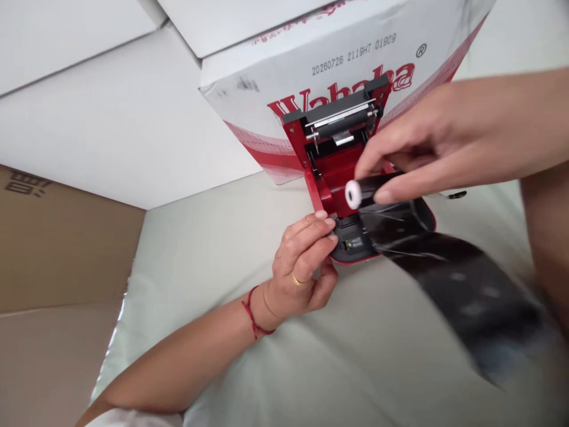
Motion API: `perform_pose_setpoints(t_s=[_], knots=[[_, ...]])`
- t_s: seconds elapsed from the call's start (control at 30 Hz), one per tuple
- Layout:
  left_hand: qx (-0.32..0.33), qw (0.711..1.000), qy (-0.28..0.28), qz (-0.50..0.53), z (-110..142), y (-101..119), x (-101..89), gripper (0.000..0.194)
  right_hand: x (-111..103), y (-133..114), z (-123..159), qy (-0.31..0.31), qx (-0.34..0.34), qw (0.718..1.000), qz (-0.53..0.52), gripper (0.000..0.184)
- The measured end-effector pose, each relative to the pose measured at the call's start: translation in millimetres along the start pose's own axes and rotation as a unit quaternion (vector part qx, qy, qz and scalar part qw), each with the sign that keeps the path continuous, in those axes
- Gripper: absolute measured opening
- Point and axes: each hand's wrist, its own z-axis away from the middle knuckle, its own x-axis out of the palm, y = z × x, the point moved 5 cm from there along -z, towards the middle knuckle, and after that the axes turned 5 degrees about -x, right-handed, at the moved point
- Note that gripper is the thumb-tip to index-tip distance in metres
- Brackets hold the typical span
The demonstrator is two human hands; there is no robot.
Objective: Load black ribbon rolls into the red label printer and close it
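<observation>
A small red and black printer (pixel 325 188) stands on the pale green cloth, its lid raised to show a dark roller and metal bars. My left hand (pixel 306 261), with a ring and a red cord bracelet, grips the printer's front left corner, fingertips on top beside a little display (pixel 354 243). Pinched between thumb and fingers of my right hand (pixel 427 136) is a roll of black ribbon (pixel 368 188) with a white core. It hovers over the open compartment, tilted; whether it touches the printer I cannot tell. A long loose tail of ribbon (pixel 462 279) hangs to the right, blurred at its end.
A white and red carton (pixel 249 112) with large lettering stands close behind the raised lid. Plain white boxes (pixel 111 124) line the back left. At the left edge is a brown cardboard box (pixel 57 243). Pale green cloth (pixel 200 249) covers the surface, with soft wrinkles.
</observation>
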Motion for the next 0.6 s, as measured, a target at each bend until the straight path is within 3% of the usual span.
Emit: perform_pose_setpoints(t_s=[0.1, 0.2, 0.3, 0.43, 0.6], knots=[[-0.008, 1.000, 0.021, -0.011, 1, -1, 0.0, 0.058, 24, -40, -30, -0.006, -0.011, 0.999, 0.034, 0.029], [-0.010, 0.999, 0.043, -0.020, 4, 1, 0.7, 0.068, 42, -57, -43, -0.006, 0.035, 0.993, 0.109, 0.030], [0.005, 0.999, 0.016, -0.031, 5, 7, 5.0, 0.070, 47, -60, -43, -0.012, 0.067, 0.989, 0.134, 0.035], [0.023, 0.998, -0.048, -0.014, 3, 15, 11.4, 0.058, 43, -57, -41, -0.014, 0.084, 0.987, 0.137, 0.033], [0.040, 0.998, -0.052, 0.005, 1, 12, 10.6, 0.050, 44, -54, -39, -0.038, 0.078, 0.987, 0.137, 0.026]])
